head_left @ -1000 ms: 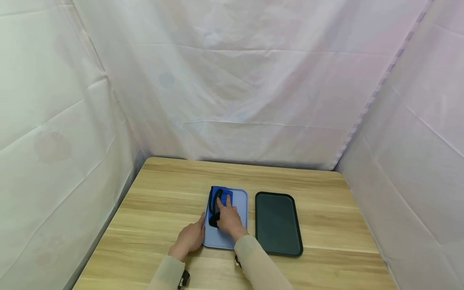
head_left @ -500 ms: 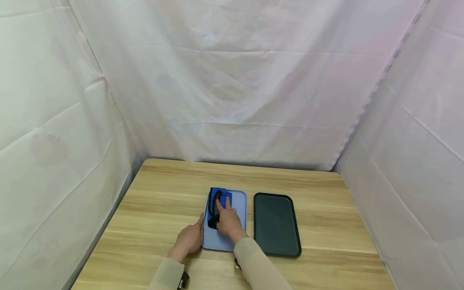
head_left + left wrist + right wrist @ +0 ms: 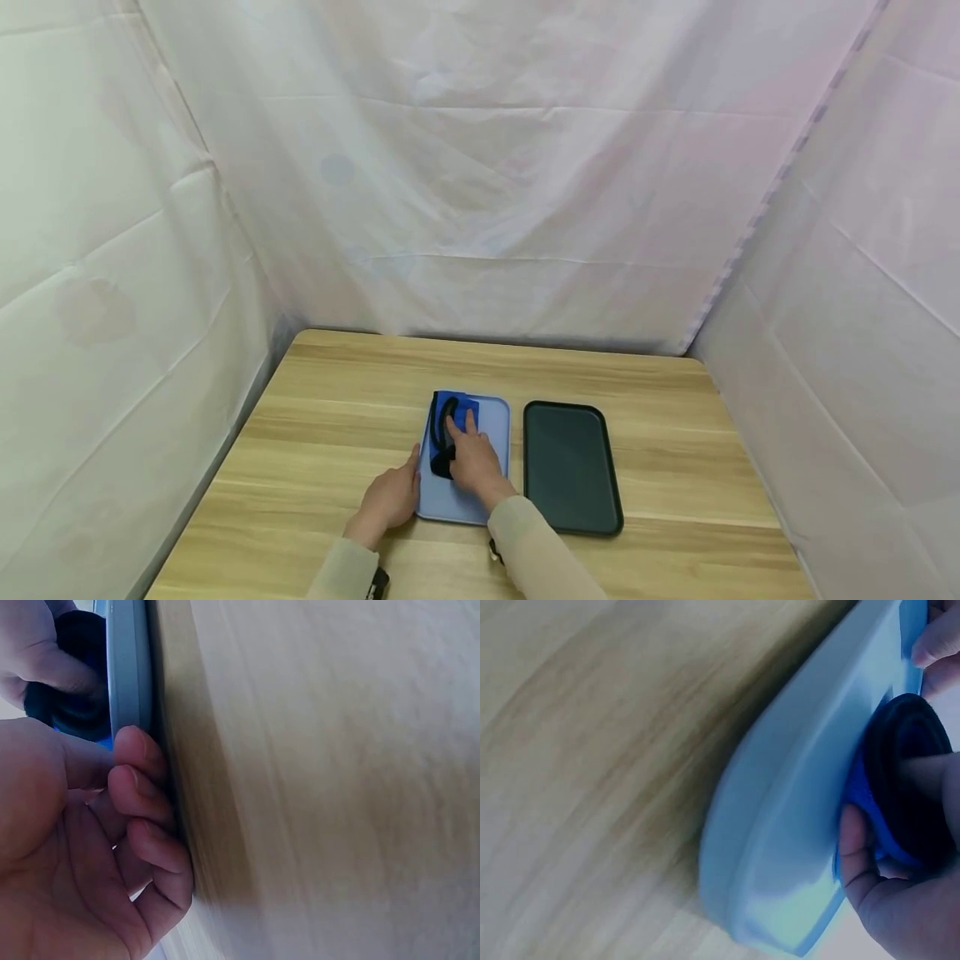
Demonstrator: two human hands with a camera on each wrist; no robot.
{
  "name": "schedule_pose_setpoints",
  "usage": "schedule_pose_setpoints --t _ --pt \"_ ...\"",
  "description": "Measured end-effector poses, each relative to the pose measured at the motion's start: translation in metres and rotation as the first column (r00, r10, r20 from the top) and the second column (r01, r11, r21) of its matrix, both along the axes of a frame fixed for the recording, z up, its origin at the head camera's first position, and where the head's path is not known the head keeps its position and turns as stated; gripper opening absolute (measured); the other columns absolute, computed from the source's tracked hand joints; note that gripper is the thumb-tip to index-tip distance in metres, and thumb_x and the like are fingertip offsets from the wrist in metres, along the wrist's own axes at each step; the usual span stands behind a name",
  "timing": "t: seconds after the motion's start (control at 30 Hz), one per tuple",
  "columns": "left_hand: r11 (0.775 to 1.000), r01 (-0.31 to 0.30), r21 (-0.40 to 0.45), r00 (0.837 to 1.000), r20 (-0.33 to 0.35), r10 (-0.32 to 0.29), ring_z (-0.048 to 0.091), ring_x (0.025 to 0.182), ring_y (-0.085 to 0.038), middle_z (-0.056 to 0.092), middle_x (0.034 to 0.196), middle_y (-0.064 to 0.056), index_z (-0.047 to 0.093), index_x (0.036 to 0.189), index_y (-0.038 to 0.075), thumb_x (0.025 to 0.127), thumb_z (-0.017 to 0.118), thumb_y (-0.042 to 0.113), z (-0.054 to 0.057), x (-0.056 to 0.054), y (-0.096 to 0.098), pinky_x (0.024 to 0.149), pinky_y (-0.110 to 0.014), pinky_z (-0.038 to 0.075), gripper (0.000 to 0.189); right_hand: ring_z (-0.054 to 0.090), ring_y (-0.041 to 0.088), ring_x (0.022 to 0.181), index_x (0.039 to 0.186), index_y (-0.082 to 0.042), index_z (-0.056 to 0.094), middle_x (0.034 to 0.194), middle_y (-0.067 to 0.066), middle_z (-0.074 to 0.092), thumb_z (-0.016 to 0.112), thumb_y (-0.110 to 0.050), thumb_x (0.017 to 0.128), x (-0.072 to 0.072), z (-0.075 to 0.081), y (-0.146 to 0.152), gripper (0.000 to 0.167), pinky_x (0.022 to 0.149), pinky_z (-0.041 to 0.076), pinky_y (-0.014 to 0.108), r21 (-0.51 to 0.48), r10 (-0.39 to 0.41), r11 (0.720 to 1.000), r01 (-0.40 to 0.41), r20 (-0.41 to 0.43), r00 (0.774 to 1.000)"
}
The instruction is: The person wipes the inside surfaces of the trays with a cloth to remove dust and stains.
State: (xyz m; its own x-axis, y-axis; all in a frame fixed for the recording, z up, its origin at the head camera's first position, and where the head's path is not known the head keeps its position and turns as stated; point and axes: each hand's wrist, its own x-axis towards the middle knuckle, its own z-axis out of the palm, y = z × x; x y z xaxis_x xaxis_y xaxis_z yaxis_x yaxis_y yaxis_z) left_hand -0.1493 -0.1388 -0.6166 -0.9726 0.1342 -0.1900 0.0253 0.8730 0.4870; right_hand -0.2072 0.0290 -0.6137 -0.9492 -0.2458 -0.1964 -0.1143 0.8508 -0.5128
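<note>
A blue cloth piece with black bands [image 3: 452,395] lies folded on the left part of a light blue tray [image 3: 497,425]. On top of it rests my right hand [image 3: 477,463], index and middle fingers straight and spread in a V. In the right wrist view one digit reaches into the black ring-shaped end [image 3: 896,724], while a bent fingertip [image 3: 853,829] touches the blue fabric beside it. My left hand [image 3: 392,495] lies along the tray's left edge. Its loosely bent fingers [image 3: 140,793] touch the outer rim in the left wrist view.
A dark green tray [image 3: 572,471] sits just right of the light blue one, a narrow gap between them. Both lie on a wood-grain table [image 3: 697,483]. Pale fabric curtains [image 3: 480,208] enclose the back and both sides.
The view has shifted slightly, so everything sits a little lower in the picture. Both hands keep the same places on the cloth piece and at the tray's edge.
</note>
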Motion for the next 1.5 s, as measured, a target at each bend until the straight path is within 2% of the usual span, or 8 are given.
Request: schedule_pose_setpoints --t 0.2,0.3,0.4,0.57,0.77,1.03,1.4,1.5 --pt "0.995 -0.058 0.076 0.998 0.036 0.056 0.060 0.064 -0.020 0.075 0.098 -0.025 0.036 0.157 -0.005 0.109 0.049 0.025 0.001 0.005 -0.004 0.064 -0.045 0.054 0.058 0.050 0.047 0.139 0.155 -0.017 0.050 0.164 0.022 0.038 0.068 0.005 0.089 0.001 -0.001 0.015 0.072 0.110 0.047 0.055 -0.200 -0.002 0.980 -0.015 -0.086 0.996" --pt "0.993 -0.097 0.074 0.995 0.042 0.094 0.056 0.057 -0.019 0.072 0.081 -0.019 0.032 0.159 -0.004 0.109 0.050 0.030 0.005 0.009 -0.003 0.055 -0.040 0.049 0.063 0.044 0.044 0.146 0.155 -0.017 0.049 0.163 0.019 0.041 0.066 0.006 0.090 0.005 0.003 0.024 0.072 0.114 0.042 0.058 -0.311 0.006 0.950 -0.036 -0.096 0.995" --pt "0.985 -0.145 0.096 0.989 0.001 0.145 0.044 0.046 -0.016 0.054 0.057 -0.005 0.032 0.160 0.000 0.108 0.052 0.030 0.012 0.014 0.005 0.044 -0.033 0.036 0.064 0.039 0.040 0.150 0.158 -0.022 0.045 0.165 0.014 0.039 0.064 0.006 0.092 0.009 0.009 0.037 0.074 0.117 0.038 0.059 -0.386 0.012 0.921 -0.048 -0.096 0.995" --pt "0.967 -0.159 0.201 0.977 -0.109 0.184 0.036 0.042 -0.010 0.041 0.052 0.006 0.048 0.153 0.002 0.104 0.057 0.022 0.026 0.022 0.032 0.040 -0.029 0.031 0.054 0.034 0.036 0.154 0.159 -0.028 0.043 0.167 0.008 0.038 0.061 0.008 0.093 0.019 0.020 0.063 0.077 0.119 0.036 0.059 -0.473 -0.035 0.881 -0.022 -0.111 0.993" --pt "0.960 -0.059 0.272 0.983 -0.154 0.104 0.034 0.045 -0.004 0.042 0.056 0.012 0.061 0.142 0.004 0.104 0.058 0.018 0.030 0.029 0.066 0.043 -0.024 0.031 0.042 0.037 0.036 0.152 0.155 -0.032 0.048 0.165 0.007 0.042 0.062 0.012 0.090 0.029 0.024 0.101 0.080 0.117 0.037 0.060 -0.492 -0.117 0.870 0.021 -0.166 0.979" --pt "0.944 0.049 0.326 0.993 -0.121 -0.009 0.036 0.046 -0.003 0.041 0.056 0.014 0.060 0.143 0.002 0.103 0.057 0.017 0.019 0.035 0.100 0.046 -0.025 0.035 0.043 0.038 0.035 0.152 0.153 -0.032 0.051 0.163 0.004 0.045 0.063 0.017 0.087 0.040 0.021 0.144 0.083 0.118 0.035 0.060 -0.531 -0.192 0.844 0.075 -0.169 0.967" --pt "0.941 0.131 0.313 0.991 -0.042 -0.124 0.046 0.049 -0.007 0.047 0.055 0.010 0.050 0.150 -0.003 0.104 0.059 0.026 0.017 0.040 0.137 0.056 -0.031 0.048 0.055 0.033 0.043 0.152 0.156 -0.024 0.048 0.164 0.013 0.041 0.060 0.016 0.088 0.043 0.017 0.191 0.079 0.117 0.032 0.064 -0.488 -0.239 0.864 0.125 -0.180 0.954" --pt "0.940 0.142 0.311 0.989 0.000 -0.149 0.054 0.052 -0.012 0.055 0.057 0.002 0.045 0.152 -0.006 0.104 0.059 0.027 0.016 0.040 0.145 0.059 -0.034 0.052 0.059 0.033 0.044 0.153 0.156 -0.020 0.047 0.164 0.015 0.040 0.060 0.015 0.089 0.041 0.014 0.202 0.076 0.118 0.032 0.064 -0.457 -0.250 0.877 0.148 -0.173 0.953"
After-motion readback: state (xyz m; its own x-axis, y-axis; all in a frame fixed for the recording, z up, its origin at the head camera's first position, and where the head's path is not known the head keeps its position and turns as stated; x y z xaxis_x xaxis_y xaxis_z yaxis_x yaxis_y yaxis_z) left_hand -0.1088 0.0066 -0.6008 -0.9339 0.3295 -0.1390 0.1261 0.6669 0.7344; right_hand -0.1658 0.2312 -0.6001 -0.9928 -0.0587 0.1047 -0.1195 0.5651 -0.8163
